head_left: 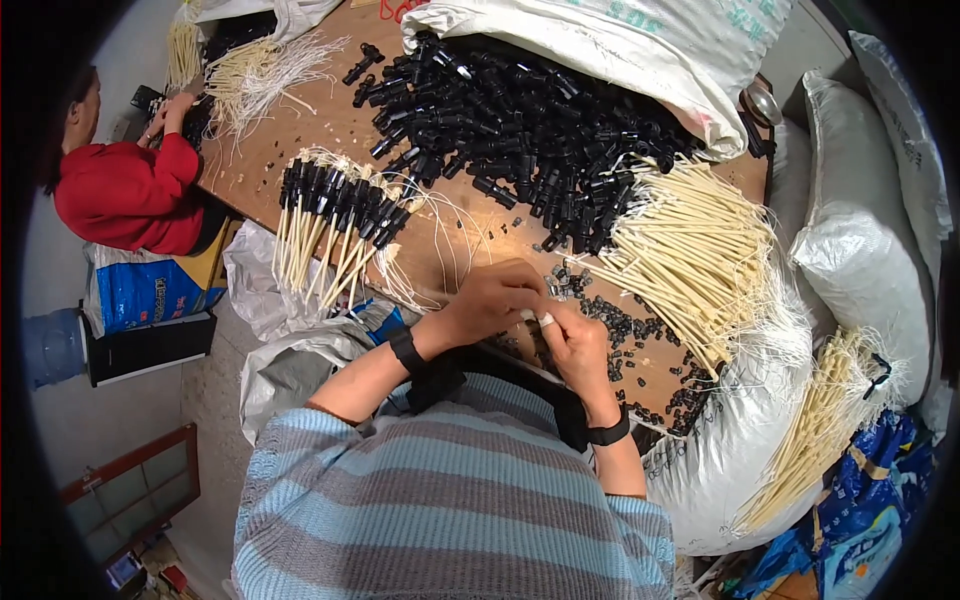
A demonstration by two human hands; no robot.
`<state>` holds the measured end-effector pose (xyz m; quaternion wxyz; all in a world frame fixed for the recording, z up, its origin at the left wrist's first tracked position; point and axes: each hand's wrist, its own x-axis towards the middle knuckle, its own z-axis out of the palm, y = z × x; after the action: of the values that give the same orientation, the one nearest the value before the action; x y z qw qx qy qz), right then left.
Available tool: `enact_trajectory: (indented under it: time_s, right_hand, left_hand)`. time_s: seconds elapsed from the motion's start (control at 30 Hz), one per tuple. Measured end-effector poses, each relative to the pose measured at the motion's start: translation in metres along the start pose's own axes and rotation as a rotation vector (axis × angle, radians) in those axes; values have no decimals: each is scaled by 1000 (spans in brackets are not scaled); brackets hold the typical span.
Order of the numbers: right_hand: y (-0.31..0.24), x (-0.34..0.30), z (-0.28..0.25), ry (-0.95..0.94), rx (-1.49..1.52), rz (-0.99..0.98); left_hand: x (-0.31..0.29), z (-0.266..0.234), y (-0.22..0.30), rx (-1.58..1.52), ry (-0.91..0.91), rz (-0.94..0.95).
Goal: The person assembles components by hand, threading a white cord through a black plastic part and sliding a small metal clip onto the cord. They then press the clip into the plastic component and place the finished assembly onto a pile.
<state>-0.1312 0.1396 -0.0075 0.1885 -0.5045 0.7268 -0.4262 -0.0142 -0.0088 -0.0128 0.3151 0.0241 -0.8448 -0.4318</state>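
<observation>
- We saw the left hand (pixel 497 300) over the near edge of the table (pixel 285 135), its fingers bent and drawn in toward the thumb.
- We saw the right hand (pixel 580 352) meet it, thumb and fingers curled together; the fingertips of both hands came close enough that we could not tell touching from apart.
- We noticed pale patches at those fingertips, but we could not tell what, if anything, either hand gripped.
- We found small black pieces (pixel 628 328) scattered on the wood just beside the right hand.
- Beyond the hands we had a heap of black fittings (pixel 520 130), spread before the mouth of a white sack (pixel 640 40).
- To the heap's right we saw a fan of cream sticks (pixel 685 255) with white strings.
- To the left of the hands we had black-topped sticks (pixel 345 215) side by side, their bare ends past the table's edge, with loose strings (pixel 455 225) near them.
- At the far left we saw a co-worker in red (pixel 130 195), near another stringed bundle (pixel 240 80).
</observation>
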Motion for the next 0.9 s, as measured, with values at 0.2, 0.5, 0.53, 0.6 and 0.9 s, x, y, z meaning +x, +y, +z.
enact_trajectory:
  time_s: [0.2,0.5,0.53,0.6,0.9]
  right_hand:
    - [7,0,-3,96,119,258]
    - [25,4,-9,155,225,454]
    - [27,6,-9,120,253,487]
    - [20,13,-4,114,354,483]
    - [-3,11,-8,77,156,385]
  left_hand:
    - [18,-2,-57,373,162,-462]
    - [30,8,-27,113,83,-422]
    - [30,15,-10,56,94,-300]
    - [23,27,7,-1,114,-175]
    - [12,29,15,30,-13,-232]
